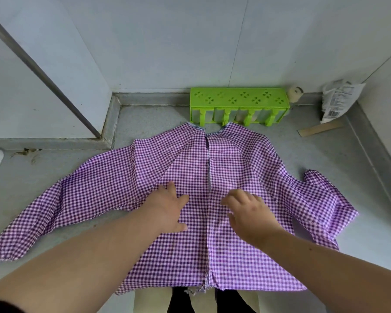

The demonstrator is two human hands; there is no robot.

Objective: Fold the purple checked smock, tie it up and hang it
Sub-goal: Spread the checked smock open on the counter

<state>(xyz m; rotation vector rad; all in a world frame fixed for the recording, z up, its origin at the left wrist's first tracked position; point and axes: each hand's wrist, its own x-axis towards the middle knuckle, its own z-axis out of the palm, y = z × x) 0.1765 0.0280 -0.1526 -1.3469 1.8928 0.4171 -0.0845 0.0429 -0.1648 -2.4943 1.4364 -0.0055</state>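
Grey counter at frame centre bears the spread smock; left hand and right hand press it flat, fingers loose, gripping nothing.

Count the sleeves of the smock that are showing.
2. The left sleeve lies stretched out flat towards the left edge; the right sleeve lies bunched and folded at the right of the smock.
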